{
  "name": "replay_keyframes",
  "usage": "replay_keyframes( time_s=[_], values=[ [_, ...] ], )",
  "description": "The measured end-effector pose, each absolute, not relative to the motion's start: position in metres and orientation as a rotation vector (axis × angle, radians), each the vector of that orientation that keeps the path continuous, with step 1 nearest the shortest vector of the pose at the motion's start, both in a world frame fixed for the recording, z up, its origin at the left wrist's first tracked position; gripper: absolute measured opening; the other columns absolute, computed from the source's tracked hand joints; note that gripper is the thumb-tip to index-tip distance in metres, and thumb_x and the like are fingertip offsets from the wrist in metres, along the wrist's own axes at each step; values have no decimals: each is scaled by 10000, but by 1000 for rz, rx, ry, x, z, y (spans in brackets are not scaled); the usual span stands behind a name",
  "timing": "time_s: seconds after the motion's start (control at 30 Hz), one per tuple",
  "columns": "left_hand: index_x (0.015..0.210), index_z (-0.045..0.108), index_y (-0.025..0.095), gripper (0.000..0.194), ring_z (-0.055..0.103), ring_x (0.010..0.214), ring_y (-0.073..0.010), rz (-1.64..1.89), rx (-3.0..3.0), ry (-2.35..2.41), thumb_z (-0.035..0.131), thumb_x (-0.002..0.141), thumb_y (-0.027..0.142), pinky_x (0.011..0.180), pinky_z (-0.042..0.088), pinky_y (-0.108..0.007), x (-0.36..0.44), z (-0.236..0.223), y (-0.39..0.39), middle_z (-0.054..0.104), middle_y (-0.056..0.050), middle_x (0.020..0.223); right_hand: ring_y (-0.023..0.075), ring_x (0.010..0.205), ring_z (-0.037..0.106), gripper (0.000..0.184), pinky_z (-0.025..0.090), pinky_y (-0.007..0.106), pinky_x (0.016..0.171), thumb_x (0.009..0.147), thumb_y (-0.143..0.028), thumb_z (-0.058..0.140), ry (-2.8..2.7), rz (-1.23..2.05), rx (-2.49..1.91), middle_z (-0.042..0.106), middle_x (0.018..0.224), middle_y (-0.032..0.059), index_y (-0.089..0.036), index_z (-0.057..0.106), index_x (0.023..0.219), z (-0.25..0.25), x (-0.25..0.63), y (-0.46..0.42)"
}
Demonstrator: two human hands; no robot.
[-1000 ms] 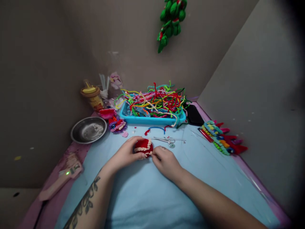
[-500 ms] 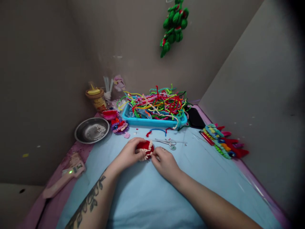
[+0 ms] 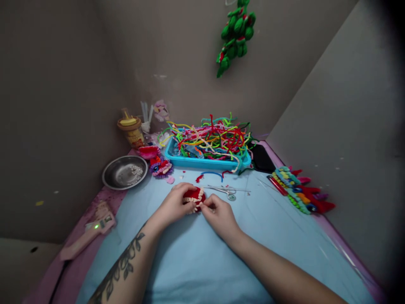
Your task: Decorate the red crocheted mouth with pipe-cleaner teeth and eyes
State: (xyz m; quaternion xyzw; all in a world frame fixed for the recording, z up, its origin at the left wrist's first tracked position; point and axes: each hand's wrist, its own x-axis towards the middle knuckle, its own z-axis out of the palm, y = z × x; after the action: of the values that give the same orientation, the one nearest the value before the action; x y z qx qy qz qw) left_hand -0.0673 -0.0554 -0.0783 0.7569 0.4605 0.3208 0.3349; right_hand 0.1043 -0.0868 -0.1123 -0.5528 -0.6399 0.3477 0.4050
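Note:
A small rounded red plush piece (image 3: 198,195) with bumpy cream trim sits low over the blue cloth, in the middle of the head view. My left hand (image 3: 177,202) is closed around its left side, thumb in front and fingers over the top. At the right edge, the thumb and fingertips of my right hand (image 3: 218,213) pinch the end of the cream trim (image 3: 200,204). My fingers cover part of the piece, and its underside is hidden. Scissors (image 3: 230,194) lie just beyond my right hand, beside a thin rod (image 3: 243,190).
Behind my hands stands a blue tray (image 3: 205,163) heaped with colourful fuzzy strands. A metal bowl (image 3: 109,179) with small white bits and a pink glue gun (image 3: 85,240) lie left. Colourful plush figures (image 3: 299,194), a red-edged packet (image 3: 277,185) and a black phone (image 3: 263,158) are right.
The whole view has shifted slightly, so things appear a little further right. Both hands keep their hold on the red piece, with barely any finger movement.

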Motion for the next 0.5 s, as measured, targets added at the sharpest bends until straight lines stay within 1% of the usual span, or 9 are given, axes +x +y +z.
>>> replay_keyframes(
  time_s=[0.2,0.27,0.3,0.37,0.43,0.5],
  values=[
    [1027,615,170,386,563,996,-244,794,1994,1237,632,644,119,874,433,-358,-67,-78,-55,617,-95,1049,141,565,531,137,418,241,554,754,-248,552,-1664,865,-1385,554,595,-25,-206,479,646,-115,106,-87],
    [1021,616,168,373,562,989,-234,777,2007,1239,627,652,120,868,435,-348,-67,-78,-55,617,-90,1040,145,608,546,40,421,239,578,766,-222,529,-1745,817,-1350,583,660,-13,-202,515,734,-114,107,-87],
    [1018,617,169,363,562,983,-228,774,2010,1236,623,658,123,864,437,-342,-67,-78,-55,617,-87,1036,150,648,557,26,425,243,605,773,-203,514,-1793,785,-1317,601,712,0,-201,533,791,-113,108,-88],
    [1020,615,170,352,564,976,-219,772,2010,1229,620,670,131,861,438,-335,-67,-77,-55,615,-83,1036,162,728,567,103,423,253,662,782,-167,489,-1880,714,-1253,615,792,24,-199,551,857,-112,109,-88],
    [1028,611,167,358,563,980,-221,773,2007,1229,626,671,138,867,435,-340,-66,-76,-55,612,-86,1044,168,746,560,104,412,258,679,784,-146,474,-1928,665,-1227,607,786,30,-197,556,823,-112,110,-89],
    [1031,609,165,371,561,987,-227,771,2004,1234,637,662,139,874,432,-350,-66,-76,-55,611,-89,1048,164,713,547,90,400,255,660,772,-140,479,-1930,662,-1238,590,732,20,-197,547,757,-112,109,-88]
  ],
)
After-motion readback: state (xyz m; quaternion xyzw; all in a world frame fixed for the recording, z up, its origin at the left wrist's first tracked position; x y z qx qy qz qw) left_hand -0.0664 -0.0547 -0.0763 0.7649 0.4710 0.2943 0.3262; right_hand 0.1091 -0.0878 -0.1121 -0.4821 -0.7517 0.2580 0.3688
